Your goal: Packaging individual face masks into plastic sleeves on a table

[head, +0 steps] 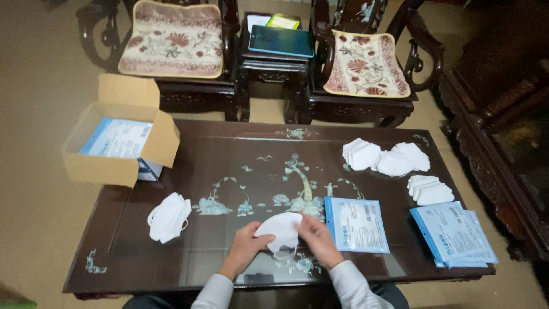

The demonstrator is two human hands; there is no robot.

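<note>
1. The left hand (247, 243) pinches the left end of a folded white face mask (279, 229), fingers closed on its lower left edge; the thumb lies on top.
2. The right hand (318, 240) closes on the right end of the same mask, fingertips curled over its right edge.
3. The mask sits between the two hands, just above the near edge of the dark inlaid table (229, 146), at about 6 o'clock on the tabletop. Its long axis runs from 9 to 3 o'clock, hand to hand, so neither hand is nearer; each has one end.
4. Just beside the right hand, at its 3 o'clock, lies a flat blue-and-white pouch (355, 224), close to the fingers but not touching the mask.
5. At the left hand's 9 o'clock, well apart, lies a small pile of white masks (168, 217).
6. Farther off at 3 o'clock, a stack of blue pouches (453, 233) rests at the table's right end.
7. At 1 to 2 o'clock, loose stacks of white masks (388, 160) lie near the far right corner.
8. At 10 o'clock, an open cardboard box (117, 146) overhangs the far left corner, holding blue-and-white packs.
</note>
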